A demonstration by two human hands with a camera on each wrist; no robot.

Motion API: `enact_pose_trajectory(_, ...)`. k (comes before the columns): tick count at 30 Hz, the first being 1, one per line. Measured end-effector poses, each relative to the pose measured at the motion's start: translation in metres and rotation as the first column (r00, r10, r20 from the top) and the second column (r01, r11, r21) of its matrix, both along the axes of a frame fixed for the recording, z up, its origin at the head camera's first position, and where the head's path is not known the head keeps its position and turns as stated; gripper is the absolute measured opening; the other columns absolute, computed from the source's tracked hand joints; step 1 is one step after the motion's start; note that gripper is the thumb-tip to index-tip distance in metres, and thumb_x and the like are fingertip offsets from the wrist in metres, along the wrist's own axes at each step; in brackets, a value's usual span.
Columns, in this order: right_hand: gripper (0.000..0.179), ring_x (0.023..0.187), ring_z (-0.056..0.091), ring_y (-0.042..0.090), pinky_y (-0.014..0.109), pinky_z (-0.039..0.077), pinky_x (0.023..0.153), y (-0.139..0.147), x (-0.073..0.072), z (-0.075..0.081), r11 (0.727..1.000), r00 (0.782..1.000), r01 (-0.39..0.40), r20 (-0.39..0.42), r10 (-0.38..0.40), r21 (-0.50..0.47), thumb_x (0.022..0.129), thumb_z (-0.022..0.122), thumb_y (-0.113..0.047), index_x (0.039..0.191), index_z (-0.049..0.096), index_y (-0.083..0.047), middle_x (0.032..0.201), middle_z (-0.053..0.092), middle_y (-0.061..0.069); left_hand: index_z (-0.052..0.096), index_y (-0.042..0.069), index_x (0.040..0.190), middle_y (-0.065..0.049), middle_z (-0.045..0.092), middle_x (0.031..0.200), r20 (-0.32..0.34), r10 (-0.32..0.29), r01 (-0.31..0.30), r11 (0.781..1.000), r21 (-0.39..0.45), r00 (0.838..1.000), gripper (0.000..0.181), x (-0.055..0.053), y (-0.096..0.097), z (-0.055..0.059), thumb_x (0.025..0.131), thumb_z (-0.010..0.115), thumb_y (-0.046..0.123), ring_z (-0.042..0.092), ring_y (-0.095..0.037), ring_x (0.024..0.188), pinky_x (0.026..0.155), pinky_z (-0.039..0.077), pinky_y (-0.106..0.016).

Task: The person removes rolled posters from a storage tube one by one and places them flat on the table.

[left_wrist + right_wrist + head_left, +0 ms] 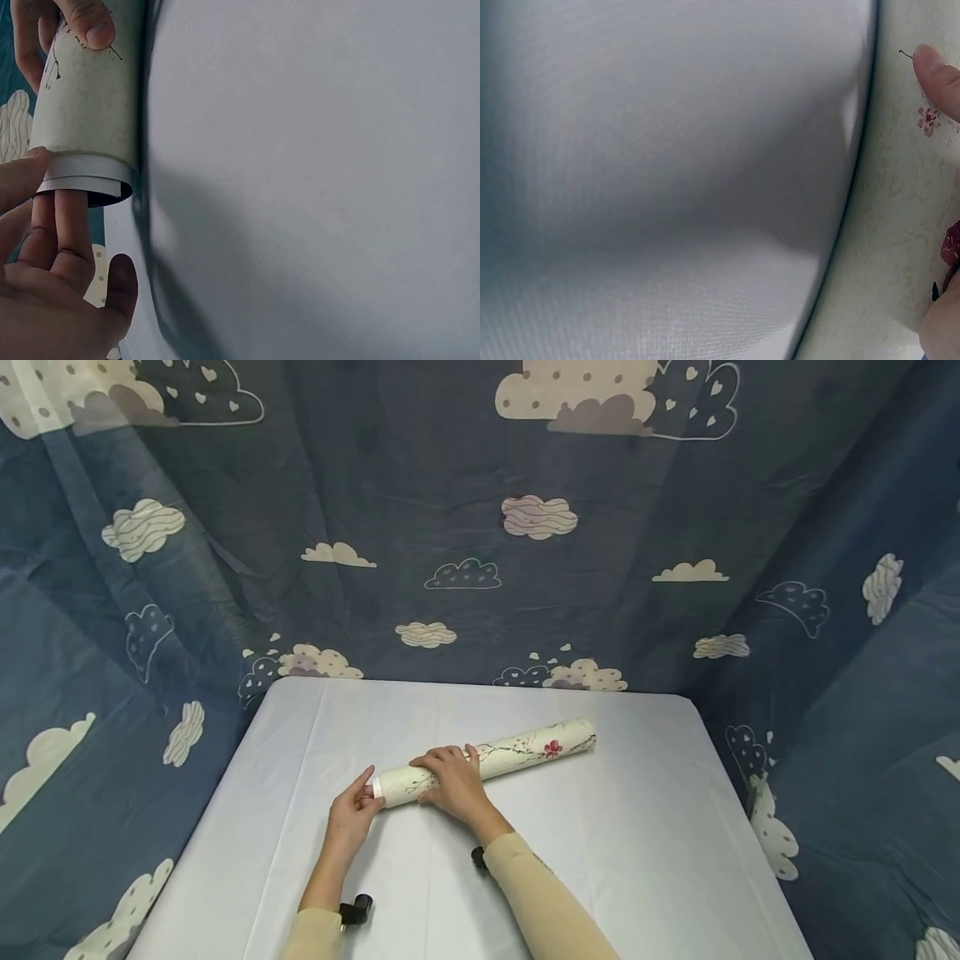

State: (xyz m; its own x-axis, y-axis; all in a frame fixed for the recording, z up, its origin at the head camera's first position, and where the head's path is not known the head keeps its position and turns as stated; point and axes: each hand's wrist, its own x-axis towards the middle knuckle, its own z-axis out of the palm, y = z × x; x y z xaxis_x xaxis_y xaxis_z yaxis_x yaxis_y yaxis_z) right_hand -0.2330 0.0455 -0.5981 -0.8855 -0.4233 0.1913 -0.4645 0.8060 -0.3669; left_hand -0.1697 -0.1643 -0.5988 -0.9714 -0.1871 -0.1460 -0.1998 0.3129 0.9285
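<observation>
A cream wallpaper roll (pixel 528 748) with dark branches and red blossoms lies slantwise on the white table, its right end farther back. My left hand (pixel 349 820) is at the roll's left end. In the left wrist view, two fingers of that hand (pixel 56 289) reach inside the open end while the thumb presses the outside, pinching the layered white edge. My right hand (pixel 457 783) grips the roll from above, a short way in from that end. Its thumb (pixel 939 81) lies on the near side in the right wrist view; the far fingers are partly hidden.
The white table (pixel 645 827) has a back edge against a dark blue curtain (pixel 420 468) printed with clouds. The curtain also hangs along both sides. A black wrist camera (pixel 356 910) sits on the left forearm, and another (pixel 478 858) on the right.
</observation>
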Motion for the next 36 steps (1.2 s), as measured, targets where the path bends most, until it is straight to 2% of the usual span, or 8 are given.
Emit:
enact_pose_trajectory(5, 0.063, 0.134, 0.058, 0.024, 0.064, 0.026, 0.124, 0.001, 0.001, -0.001, 1.0, 1.0, -0.001, 0.001, 0.001, 0.005, 0.076, 0.093, -0.04, 0.134, 0.07, -0.037, 0.136, 0.07, -0.005, 0.057, 0.008, 0.153, -0.014, 0.065, 0.115, 0.039, 0.011, -0.011, 1.0, -0.006, 0.999, 0.059, 0.0, -0.001, -0.003, 0.097, 0.073, 0.004, 0.054, -0.007, 0.085, 0.068, 0.048, -0.016)
enact_pose_trajectory(15, 0.063, 0.134, 0.057, 0.023, 0.064, 0.025, 0.125, 0.001, 0.004, 0.0, 1.0, 1.0, -0.002, 0.012, 0.002, 0.019, 0.076, 0.094, -0.04, 0.134, 0.07, -0.038, 0.136, 0.069, -0.006, 0.065, 0.002, 0.143, -0.011, 0.072, 0.108, 0.032, 0.036, -0.038, 0.997, 0.061, 0.999, 0.053, 0.0, -0.006, -0.007, 0.092, 0.078, 0.001, 0.057, -0.003, 0.08, 0.065, 0.049, -0.015)
enact_pose_trajectory(21, 0.063, 0.134, 0.057, 0.023, 0.067, 0.026, 0.124, 0.003, 0.003, 0.001, 0.999, 1.0, -0.012, 0.01, 0.012, 0.033, 0.075, 0.094, -0.041, 0.134, 0.07, -0.038, 0.136, 0.069, -0.007, 0.069, 0.005, 0.14, -0.007, 0.078, 0.107, 0.057, 0.045, -0.051, 0.994, 0.099, 0.997, 0.051, -0.001, -0.008, -0.007, 0.09, 0.081, 0.001, 0.061, -0.002, 0.083, 0.069, 0.051, -0.015)
enact_pose_trajectory(31, 0.063, 0.136, 0.057, 0.021, 0.065, 0.023, 0.126, 0.005, 0.0, 0.004, 0.997, 0.997, -0.044, 0.065, 0.04, 0.057, 0.078, 0.093, -0.042, 0.136, 0.069, -0.038, 0.14, 0.068, -0.008, 0.07, 0.006, 0.139, -0.01, 0.079, 0.111, 0.094, 0.049, -0.058, 0.994, 0.094, 0.994, 0.049, 0.001, -0.013, -0.007, 0.091, 0.082, 0.005, 0.066, -0.001, 0.088, 0.073, 0.053, -0.014)
enact_pose_trajectory(36, 0.063, 0.135, 0.057, 0.021, 0.064, 0.022, 0.127, 0.006, -0.001, 0.008, 0.997, 0.996, -0.048, 0.081, 0.043, 0.053, 0.078, 0.092, -0.041, 0.136, 0.07, -0.037, 0.14, 0.068, -0.007, 0.07, 0.005, 0.14, -0.014, 0.077, 0.115, 0.092, 0.032, -0.038, 0.997, 0.071, 0.995, 0.049, 0.001, -0.014, -0.004, 0.093, 0.081, 0.008, 0.065, -0.002, 0.09, 0.073, 0.053, -0.014)
